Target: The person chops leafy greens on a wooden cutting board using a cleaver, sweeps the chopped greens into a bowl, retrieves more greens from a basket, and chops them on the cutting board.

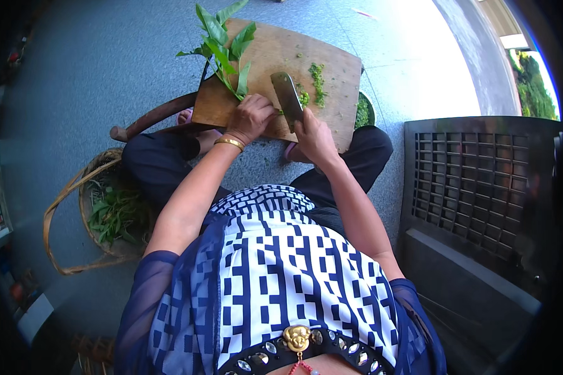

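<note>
A wooden cutting board [281,51] lies in front of me, over my knees' level. My left hand [252,117] presses a bunch of leafy green stems [225,58] against the board; their leaves fan out past its far left edge. My right hand [315,138] grips a cleaver [287,96], its blade beside my left fingertips at the cut end of the stems. Chopped green bits [318,84] lie in a strip right of the blade, and a smaller heap [304,98] sits close against it. The cleaver's handle is mostly hidden in my hand.
A wicker basket [82,213] with a tall handle holds leafy greens [115,213] on the floor at my left. Partly under the board's right edge is a container of chopped greens [362,112]. A curved wooden bar [159,112] juts out left. A dark lattice panel [471,187] stands right.
</note>
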Demonstrator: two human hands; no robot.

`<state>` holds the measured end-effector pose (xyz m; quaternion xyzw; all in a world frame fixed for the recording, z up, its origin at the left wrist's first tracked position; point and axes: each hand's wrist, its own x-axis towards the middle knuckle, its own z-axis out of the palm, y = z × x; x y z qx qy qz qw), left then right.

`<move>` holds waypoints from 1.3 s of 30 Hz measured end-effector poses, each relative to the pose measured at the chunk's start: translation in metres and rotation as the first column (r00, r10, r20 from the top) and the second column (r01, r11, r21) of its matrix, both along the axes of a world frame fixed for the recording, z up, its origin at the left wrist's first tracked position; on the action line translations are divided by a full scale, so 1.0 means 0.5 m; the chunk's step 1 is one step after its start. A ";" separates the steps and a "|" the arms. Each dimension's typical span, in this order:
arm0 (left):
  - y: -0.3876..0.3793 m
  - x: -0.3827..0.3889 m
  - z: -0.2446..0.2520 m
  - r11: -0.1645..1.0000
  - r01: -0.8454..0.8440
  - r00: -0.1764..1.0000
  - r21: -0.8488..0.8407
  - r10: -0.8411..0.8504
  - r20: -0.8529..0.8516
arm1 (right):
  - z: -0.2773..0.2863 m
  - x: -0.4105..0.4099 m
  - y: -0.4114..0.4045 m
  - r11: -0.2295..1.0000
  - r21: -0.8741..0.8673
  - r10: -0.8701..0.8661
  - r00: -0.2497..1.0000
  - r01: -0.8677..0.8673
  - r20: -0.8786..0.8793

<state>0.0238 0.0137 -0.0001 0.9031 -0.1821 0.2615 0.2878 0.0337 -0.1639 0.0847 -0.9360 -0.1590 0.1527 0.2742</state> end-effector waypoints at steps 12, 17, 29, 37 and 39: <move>-0.001 0.000 0.001 1.000 0.009 1.000 -0.007 -0.009 -0.021 | -0.018 0.035 0.017 1.000 0.026 0.016 0.998 -0.017 0.063; 0.003 0.000 0.006 1.000 -0.013 1.000 0.014 0.013 0.001 | -0.004 0.012 0.005 0.999 0.043 0.002 1.000 -0.001 -0.024; -0.027 0.012 -0.003 1.000 -0.003 0.996 -0.014 0.002 -0.085 | -0.038 0.055 -0.006 0.994 0.107 -0.032 0.999 0.037 -0.044; -0.079 0.050 -0.011 0.991 -0.072 0.996 -0.109 0.066 -0.057 | -0.018 0.049 -0.055 0.995 0.090 -0.056 0.990 0.045 0.133; -0.061 0.045 -0.007 0.990 -0.095 0.995 -0.109 0.090 -0.044 | -0.018 0.041 -0.040 0.995 0.100 -0.025 0.993 0.013 0.117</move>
